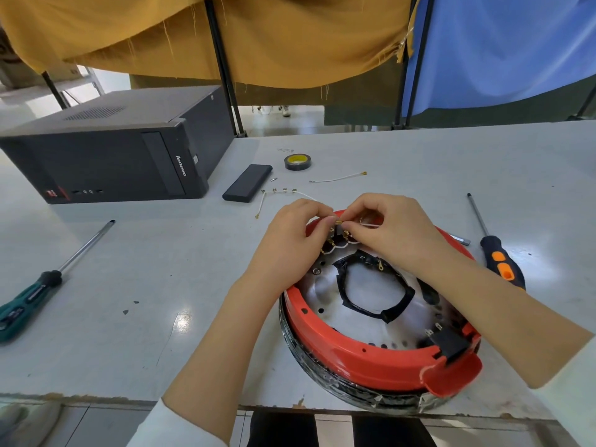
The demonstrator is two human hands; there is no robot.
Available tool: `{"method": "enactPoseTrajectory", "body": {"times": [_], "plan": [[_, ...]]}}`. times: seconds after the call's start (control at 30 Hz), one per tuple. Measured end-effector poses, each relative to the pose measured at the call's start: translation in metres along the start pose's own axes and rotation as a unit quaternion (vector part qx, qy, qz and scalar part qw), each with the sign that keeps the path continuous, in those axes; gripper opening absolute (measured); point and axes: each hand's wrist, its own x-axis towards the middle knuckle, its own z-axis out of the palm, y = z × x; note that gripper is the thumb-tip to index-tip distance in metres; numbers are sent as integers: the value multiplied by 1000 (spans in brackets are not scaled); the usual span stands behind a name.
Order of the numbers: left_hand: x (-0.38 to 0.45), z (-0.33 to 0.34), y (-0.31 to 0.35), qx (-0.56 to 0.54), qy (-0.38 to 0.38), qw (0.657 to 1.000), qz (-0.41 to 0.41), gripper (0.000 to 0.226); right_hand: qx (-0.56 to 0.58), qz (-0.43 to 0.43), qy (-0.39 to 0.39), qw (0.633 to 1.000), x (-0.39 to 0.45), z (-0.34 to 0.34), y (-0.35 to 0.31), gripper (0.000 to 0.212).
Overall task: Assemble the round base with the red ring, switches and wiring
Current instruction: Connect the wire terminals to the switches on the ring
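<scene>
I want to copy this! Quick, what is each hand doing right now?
Left hand: pinching a small brass terminal at the far edge of the round red-ringed base.
Right hand: pinching the thin white wire there.

A pale grey tabletop carries the round base at its near edge, flanked by a green-handled screwdriver and an orange-handled screwdriver. Farther back lie a computer case, a dark flat block, a tape roll and loose white wires.
</scene>
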Motion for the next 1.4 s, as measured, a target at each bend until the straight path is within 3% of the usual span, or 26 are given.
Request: {"method": "enactPoseTrajectory", "body": {"times": [0.27,0.53,0.97,1.4], "plan": [[1,0,1,-48,-25,998,-36,12,-33,-36,19,999,0,-1,0,19],[3,1,-1,-48,-29,997,-49,8,8,45,6,999,1,0,-7,16],[3,2,-2,-87,-34,989,-113,17,-22,213,-161,963,11,6,-16,11],[4,3,-3,-91,-45,985,-142,22,-83,144,-76,983,-1,15,-8,13]]}}
